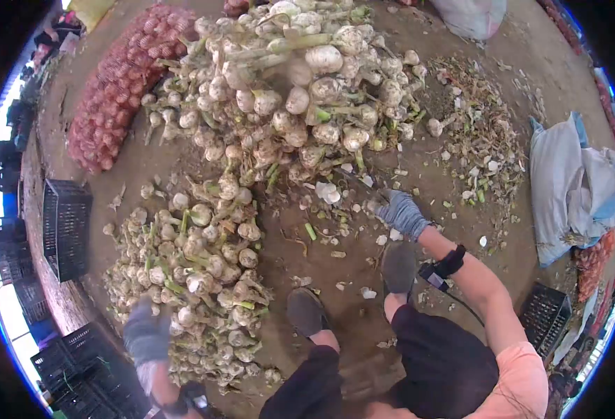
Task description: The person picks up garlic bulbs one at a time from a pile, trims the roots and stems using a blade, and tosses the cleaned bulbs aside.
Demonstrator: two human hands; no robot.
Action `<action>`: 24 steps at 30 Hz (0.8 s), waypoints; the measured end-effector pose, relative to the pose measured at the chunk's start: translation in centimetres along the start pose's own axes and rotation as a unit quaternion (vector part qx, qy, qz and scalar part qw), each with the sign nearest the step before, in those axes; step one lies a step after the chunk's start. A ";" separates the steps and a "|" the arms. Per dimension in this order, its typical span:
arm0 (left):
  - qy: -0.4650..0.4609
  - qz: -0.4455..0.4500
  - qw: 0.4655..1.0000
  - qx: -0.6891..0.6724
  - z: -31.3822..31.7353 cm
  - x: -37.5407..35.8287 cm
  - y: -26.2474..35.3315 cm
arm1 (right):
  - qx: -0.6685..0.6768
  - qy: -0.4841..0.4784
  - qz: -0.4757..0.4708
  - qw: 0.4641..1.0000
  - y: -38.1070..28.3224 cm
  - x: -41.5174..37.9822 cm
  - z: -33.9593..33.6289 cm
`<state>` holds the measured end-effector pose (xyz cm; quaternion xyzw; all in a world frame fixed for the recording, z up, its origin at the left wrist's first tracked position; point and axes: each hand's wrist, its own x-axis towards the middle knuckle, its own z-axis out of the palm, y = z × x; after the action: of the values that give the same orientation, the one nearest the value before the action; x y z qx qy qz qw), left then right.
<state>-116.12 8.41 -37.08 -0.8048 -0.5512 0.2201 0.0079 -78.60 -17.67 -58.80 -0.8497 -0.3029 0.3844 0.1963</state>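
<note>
A: Where do we find the garlic (297, 100)?

B: In two heaps on the floor. We place the larger heap (325, 59), bulbs and long stalks tangled together, ahead of the shoes (307, 312), and the nearer heap (210, 241) to their left.

A: Relative to the grip?

B: The gloved left hand (147, 332) is at the nearer heap's left side, its bulbs beside the fingers. It is blurred; we cannot tell whether it grasps one. The gloved right hand (399, 211) stands apart from the larger heap, on its near side. Its fingers appear curled, around what we cannot tell; a thin, blade-like shape (355, 179) shows just beyond them.

A: Why this layout?

B: In our judgement, the heaps sit within arm's reach of the feet, and the scraps (485, 136) lie off to the right to stay clear of the bulbs.

A: And farther out?

B: We record a filled red mesh sack (122, 98) and a black plastic crate (69, 234) at left, and a pale woven sack (560, 185) at right.
</note>
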 end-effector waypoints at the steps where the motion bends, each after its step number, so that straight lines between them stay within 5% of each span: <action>1: 0.042 0.070 0.995 -0.064 0.2 1.1 2.6 | 0.016 0.058 -0.053 0.997 1.3 0.4 1.2; 5: 0.200 0.308 0.902 -0.228 2.5 7.8 17.2 | 0.065 0.043 -0.029 0.997 0.3 0.1 1.4; 8: 0.079 0.252 0.920 -0.291 2.0 12.0 27.4 | 0.039 0.060 -0.030 0.997 0.8 0.1 2.4; 10: 0.135 0.217 0.914 -0.314 4.5 14.5 31.9 | 0.086 0.092 -0.058 0.990 3.4 1.5 4.8; 11: 0.189 0.179 0.907 -0.332 5.0 14.7 32.9 | 0.105 0.101 -0.067 0.987 4.0 1.8 5.4; 16: 0.177 0.205 0.894 -0.356 5.4 12.5 32.1 | 0.107 0.073 -0.026 0.991 -0.2 -1.1 1.1; 19: 0.058 0.313 0.792 -0.520 6.7 9.5 29.1 | 0.046 0.180 -0.107 0.977 0.2 -1.1 1.7; 24: -0.140 0.160 0.679 -0.703 14.2 4.9 25.4 | -0.099 0.097 -0.148 0.979 -5.7 -3.6 0.3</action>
<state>-97.42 -0.45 -58.10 -0.6093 -0.4017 -0.1240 -0.6723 -82.76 -15.78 -53.82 -0.8440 -0.4413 0.2348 0.1946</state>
